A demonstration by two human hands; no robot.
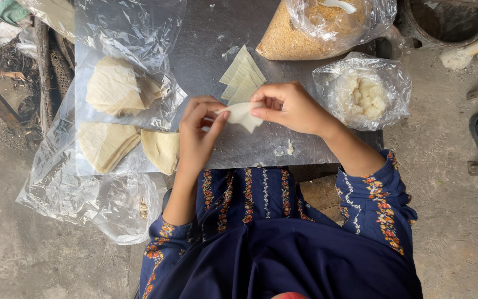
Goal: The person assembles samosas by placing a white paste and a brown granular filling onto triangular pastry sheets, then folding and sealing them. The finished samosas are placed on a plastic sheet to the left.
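A thin, pale dough sheet (243, 114) is held in the air just above the grey metal worktop (206, 39), pinched between both hands. The left hand (199, 135) grasps its left edge with thumb and fingertips closed on it; the right hand (291, 108) has its grip clenched on the sheet's right side, fingers curled over the top. The sheet hangs slightly folded between them.

Just behind the hands, a small stack of cut dough strips (242, 75) lies fanned on the worktop. To the left, on clear plastic sheeting (128, 27) that spills over the worktop's edge, lie three piles of folded dough wrappers (114, 86), one further back and two nearer the person. To the right of the hands stands an open clear bag of white lumpy filling (363, 94), near the right wrist. Behind it, at the far edge, a larger plastic bag of golden-brown crumbs (305, 30) leans, with a white scoop partly in view on top.

The person wears dark blue sleeves (374, 202) with floral embroidery. A few crumbs (289, 148) dot the worktop near the hands
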